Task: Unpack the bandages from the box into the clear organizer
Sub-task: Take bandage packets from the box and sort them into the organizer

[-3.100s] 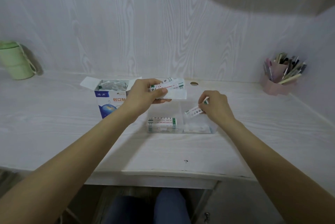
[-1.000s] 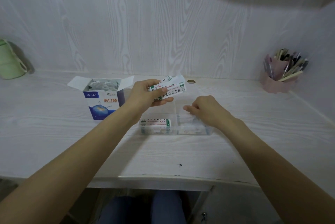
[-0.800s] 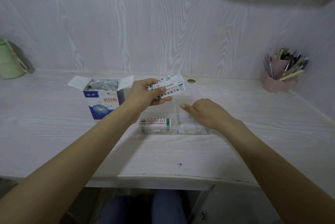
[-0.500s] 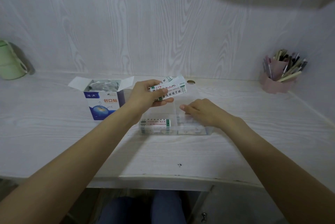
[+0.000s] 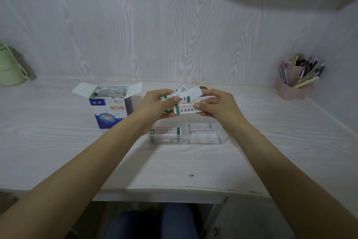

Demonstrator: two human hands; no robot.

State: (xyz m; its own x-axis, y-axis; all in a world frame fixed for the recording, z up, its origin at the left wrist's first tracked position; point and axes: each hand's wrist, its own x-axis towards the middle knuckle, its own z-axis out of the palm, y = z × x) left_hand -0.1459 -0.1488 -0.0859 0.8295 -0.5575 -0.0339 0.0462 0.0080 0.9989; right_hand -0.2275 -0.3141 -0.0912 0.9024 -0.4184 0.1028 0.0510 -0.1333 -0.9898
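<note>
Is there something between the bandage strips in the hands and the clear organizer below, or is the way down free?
Nothing visible blocks it. The left hand and right hand hold the white green-printed bandage strips in the air above the clear plastic organizer, which is open on top; its compartments already hold some strips.

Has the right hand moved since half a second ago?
Yes. The right hand has lifted off the clear organizer and gone up and left to the bandage strips held by the left hand.
</note>
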